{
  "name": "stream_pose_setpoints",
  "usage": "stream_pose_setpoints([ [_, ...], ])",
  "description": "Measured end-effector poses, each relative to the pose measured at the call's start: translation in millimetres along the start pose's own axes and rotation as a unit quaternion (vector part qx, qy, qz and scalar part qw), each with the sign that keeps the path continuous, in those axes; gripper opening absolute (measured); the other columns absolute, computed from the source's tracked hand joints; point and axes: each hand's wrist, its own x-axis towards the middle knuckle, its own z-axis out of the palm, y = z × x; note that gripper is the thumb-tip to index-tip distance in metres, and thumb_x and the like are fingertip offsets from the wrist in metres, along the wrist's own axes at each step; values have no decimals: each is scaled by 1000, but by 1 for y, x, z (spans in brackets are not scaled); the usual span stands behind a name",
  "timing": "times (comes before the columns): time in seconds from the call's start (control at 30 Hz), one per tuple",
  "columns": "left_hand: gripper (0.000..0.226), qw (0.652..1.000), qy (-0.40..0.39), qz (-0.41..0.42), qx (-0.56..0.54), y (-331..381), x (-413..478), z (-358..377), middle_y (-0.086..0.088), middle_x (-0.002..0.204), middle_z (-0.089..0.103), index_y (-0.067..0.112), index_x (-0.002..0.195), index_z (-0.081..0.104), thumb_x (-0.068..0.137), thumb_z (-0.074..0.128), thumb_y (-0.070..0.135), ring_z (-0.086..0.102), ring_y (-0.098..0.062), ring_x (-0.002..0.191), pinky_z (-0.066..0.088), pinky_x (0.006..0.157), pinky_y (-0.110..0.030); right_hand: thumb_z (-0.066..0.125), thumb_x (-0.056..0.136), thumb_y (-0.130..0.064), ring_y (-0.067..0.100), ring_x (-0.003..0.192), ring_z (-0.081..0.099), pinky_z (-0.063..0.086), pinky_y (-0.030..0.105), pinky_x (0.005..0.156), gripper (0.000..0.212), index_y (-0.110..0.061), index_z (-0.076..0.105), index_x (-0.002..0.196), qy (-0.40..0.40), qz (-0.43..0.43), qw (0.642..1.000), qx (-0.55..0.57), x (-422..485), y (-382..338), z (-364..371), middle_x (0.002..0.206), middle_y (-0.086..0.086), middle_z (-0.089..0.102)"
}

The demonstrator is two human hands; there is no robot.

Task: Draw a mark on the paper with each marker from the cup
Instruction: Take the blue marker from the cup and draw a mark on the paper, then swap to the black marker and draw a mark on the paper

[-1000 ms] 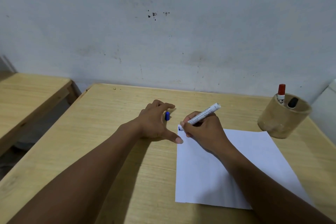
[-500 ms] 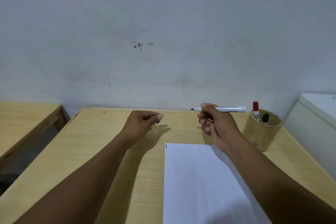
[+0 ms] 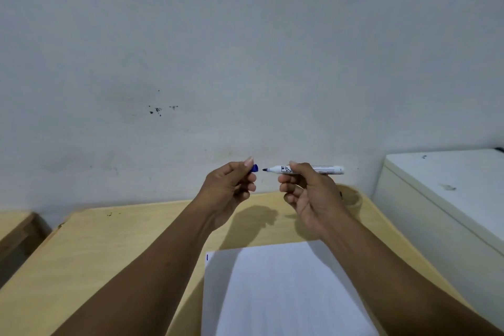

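Right hand [image 3: 308,194] — raised above the desk's [image 3: 114,248] far edge, fingers closed on a white marker [image 3: 327,169] held level, bare tip pointing left. Left hand [image 3: 231,188] — pinching the blue cap [image 3: 254,168], its mouth just apart from the tip. Paper [image 3: 286,294] at the near edge, short blue mark [image 3: 207,257] at its far-left corner; cup [image 3: 353,199] at the far-right corner, mostly hidden behind the right hand

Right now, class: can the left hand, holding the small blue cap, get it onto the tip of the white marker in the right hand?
Probably yes. The blue cap in the left hand faces the white marker tip across an open gap, roughly level, nothing between.
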Motion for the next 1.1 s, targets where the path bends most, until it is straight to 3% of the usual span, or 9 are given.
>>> stream_pose_setpoints([
  [0.2,31,999,-33,5,23,-1,2,25,-2,66,66,9,84,72,70,82,35,59,-12,54,45,60,-25,65,96,-14,14,47,65,42,22,43,14,0,67,94,-3,-24,1000,-17,-2,-6,-7,61,7,70],
  [0.37,28,998,-16,30,52,1,9,41,-6,63,65,7,77,69,73,86,30,60,-16,54,48,64,-27,67,97,-17,14,52,68,45,22,46,17,0,68,97,-18,-33,999,-22,-5,-12,-13,67,8,71],
  [0.5,27,995,2,59,85,5,15,53,-3,64,68,2,89,71,84,82,27,62,-16,56,50,65,-27,69,95,-33,13,46,63,38,20,40,27,-6,68,100,-28,-5,993,-111,-5,-39,-21,76,11,71],
  [0.6,26,987,18,99,126,14,22,63,-2,63,70,2,87,72,84,83,25,63,-16,56,49,59,-24,68,92,-50,12,36,52,29,17,33,42,-9,63,101,67,6,984,-162,2,-65,-43,70,12,71],
  [0.73,25,963,4,145,228,23,30,75,-2,66,73,4,81,71,83,85,25,65,-17,60,50,60,-26,61,98,-38,14,36,44,24,19,31,32,-6,60,104,175,-8,963,-205,9,-85,-87,69,16,68],
  [0.83,29,933,-21,171,315,20,37,85,-7,65,72,2,79,70,80,87,26,64,-16,59,49,59,-26,61,98,-25,15,37,43,26,19,33,30,2,65,110,178,-10,943,-280,5,-86,-106,67,14,66],
  [1.0,28,873,-45,196,445,8,42,110,-3,65,73,8,84,72,78,88,31,65,-11,58,44,51,-11,62,97,-17,16,38,46,28,21,36,23,2,67,110,170,-5,937,-306,5,-78,-121,70,15,66],
  [1.1,40,846,-107,147,501,-3,42,122,0,73,77,18,101,70,75,88,42,70,-11,72,48,58,-19,63,96,-17,15,36,47,29,22,38,22,1,68,107,163,-2,935,-314,6,-74,-126,73,15,67],
])
